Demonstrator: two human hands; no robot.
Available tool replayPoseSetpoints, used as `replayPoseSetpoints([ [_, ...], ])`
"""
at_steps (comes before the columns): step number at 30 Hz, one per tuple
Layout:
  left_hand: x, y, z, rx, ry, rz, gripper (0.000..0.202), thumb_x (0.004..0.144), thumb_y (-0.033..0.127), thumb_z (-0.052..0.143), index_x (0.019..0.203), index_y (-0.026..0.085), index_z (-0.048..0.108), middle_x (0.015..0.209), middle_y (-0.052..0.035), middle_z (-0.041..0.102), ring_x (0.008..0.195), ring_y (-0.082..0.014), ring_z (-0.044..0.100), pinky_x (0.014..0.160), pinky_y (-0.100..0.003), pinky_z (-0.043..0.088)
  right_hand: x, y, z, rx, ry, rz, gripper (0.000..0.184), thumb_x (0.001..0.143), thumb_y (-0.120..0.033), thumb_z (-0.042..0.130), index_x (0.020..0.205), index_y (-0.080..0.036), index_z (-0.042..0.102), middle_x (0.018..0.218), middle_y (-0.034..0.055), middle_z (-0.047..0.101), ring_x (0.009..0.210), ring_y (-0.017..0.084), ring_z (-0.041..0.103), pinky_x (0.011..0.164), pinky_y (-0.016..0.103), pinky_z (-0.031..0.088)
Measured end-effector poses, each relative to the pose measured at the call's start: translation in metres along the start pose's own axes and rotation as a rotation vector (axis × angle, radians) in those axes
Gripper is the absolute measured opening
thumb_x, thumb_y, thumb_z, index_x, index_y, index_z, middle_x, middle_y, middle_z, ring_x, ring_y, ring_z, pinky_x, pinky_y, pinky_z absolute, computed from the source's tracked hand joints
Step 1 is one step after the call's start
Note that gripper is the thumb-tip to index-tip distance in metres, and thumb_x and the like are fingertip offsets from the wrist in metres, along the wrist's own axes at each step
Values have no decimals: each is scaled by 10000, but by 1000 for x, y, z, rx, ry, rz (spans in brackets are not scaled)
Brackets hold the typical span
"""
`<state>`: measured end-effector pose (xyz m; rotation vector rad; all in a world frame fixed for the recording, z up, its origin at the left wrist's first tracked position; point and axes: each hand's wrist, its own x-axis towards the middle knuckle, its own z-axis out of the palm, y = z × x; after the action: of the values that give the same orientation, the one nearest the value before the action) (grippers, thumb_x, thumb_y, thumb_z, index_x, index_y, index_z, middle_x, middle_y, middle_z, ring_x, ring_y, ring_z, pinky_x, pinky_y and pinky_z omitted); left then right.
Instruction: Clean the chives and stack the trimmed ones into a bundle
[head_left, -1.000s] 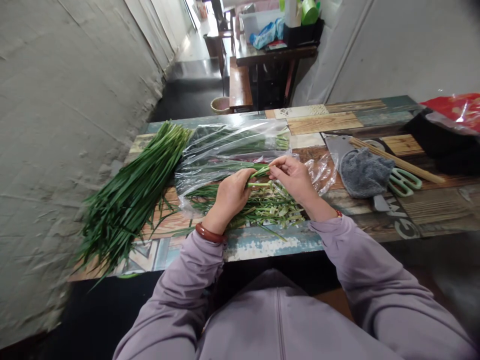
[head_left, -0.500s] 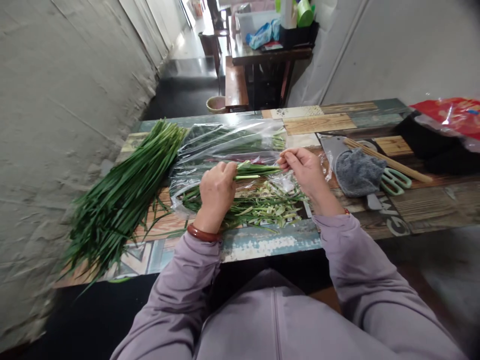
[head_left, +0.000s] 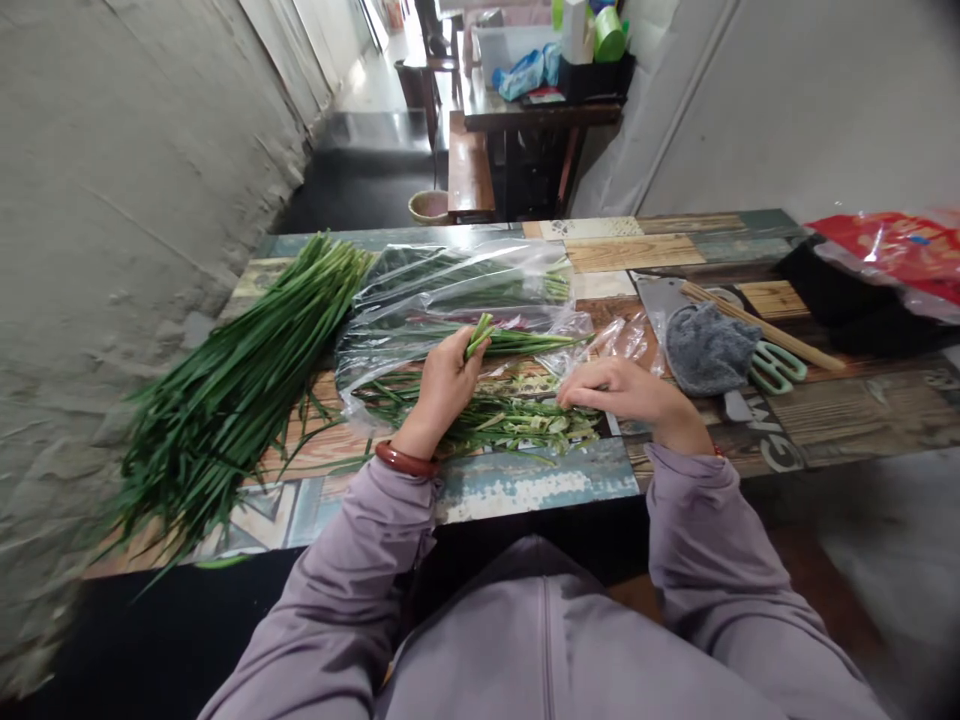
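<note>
My left hand (head_left: 444, 385) is closed around a few garlic chive stalks (head_left: 478, 333), whose pale ends stick up past the thumb. Over the right end of a heap of chive trimmings (head_left: 517, 425) hangs my right hand (head_left: 622, 388), its fingertips pressed together; whatever they pinch is hidden. A clear plastic bag (head_left: 405, 290) lies flat beyond both hands, with more chives inside or under it. Several loose stalks (head_left: 536, 341) rest along its near side. To the left, a large bunch of garlic chives (head_left: 247, 390) spreads across the table, leaves towards me.
The patterned table (head_left: 540, 490) has its near edge before my body. On the right are a grey cloth (head_left: 709, 348), green-handled scissors (head_left: 778, 367), wooden sticks (head_left: 795, 338) and a red bag (head_left: 892, 250). A rough wall (head_left: 112, 200) borders the left; a bench (head_left: 470, 165) stands beyond.
My right hand has come down from the stalk ends to the trimmings. My left hand has turned, so the held stalks now point upward instead of to the right.
</note>
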<state>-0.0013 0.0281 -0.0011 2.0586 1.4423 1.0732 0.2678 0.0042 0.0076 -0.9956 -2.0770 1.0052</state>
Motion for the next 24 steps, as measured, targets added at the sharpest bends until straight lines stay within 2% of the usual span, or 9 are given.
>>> replayPoseSetpoints([
  [2,1,1,-1,-54,21,-8,255,950,350,430,876,182,606,694,5,550,676,-138,497,641,-239,372,4,-1,-5,8,36,25,273,883,-408,610,743,-224,755,818,29,761,783,172,702,738,299,548],
  [5,1,4,-3,-95,44,-13,251,947,344,438,859,182,608,681,15,532,678,-133,489,648,-236,381,22,0,-11,-64,352,121,269,904,-403,569,889,-215,761,826,38,759,734,175,683,675,304,528],
  [7,1,4,-4,-103,60,-18,248,945,343,444,855,184,611,672,20,525,680,-131,484,651,-234,383,38,2,-12,-209,430,143,226,884,-366,597,923,-219,764,846,39,760,746,184,676,676,308,507],
  [12,0,4,-5,-93,78,-6,283,948,381,444,831,186,613,673,17,524,678,-134,481,655,-237,386,65,15,-3,-559,298,99,132,845,-251,638,812,-232,764,841,42,746,780,189,647,724,313,461],
  [17,0,4,-5,-83,78,-6,296,953,403,439,851,191,619,684,13,538,693,-137,494,671,-236,398,57,28,5,-754,308,90,47,792,-253,724,755,-238,749,801,59,709,802,211,595,758,341,440],
  [20,0,6,-5,-76,101,-1,285,952,385,447,838,187,619,689,11,536,698,-136,499,677,-240,400,53,29,3,-690,366,85,56,801,-231,704,758,-227,740,831,69,707,847,228,598,796,373,445],
  [22,-1,7,-6,-72,119,5,278,952,372,448,837,185,620,696,7,546,703,-138,511,679,-244,404,53,27,1,-528,417,46,67,818,-252,680,783,-220,729,864,60,711,874,221,610,822,372,457],
  [24,-2,9,-7,-73,148,-1,279,957,369,440,858,188,627,705,2,563,716,-142,529,680,-246,414,54,24,1,-312,480,37,96,824,-298,669,813,-215,716,851,41,709,827,195,620,785,343,475],
])
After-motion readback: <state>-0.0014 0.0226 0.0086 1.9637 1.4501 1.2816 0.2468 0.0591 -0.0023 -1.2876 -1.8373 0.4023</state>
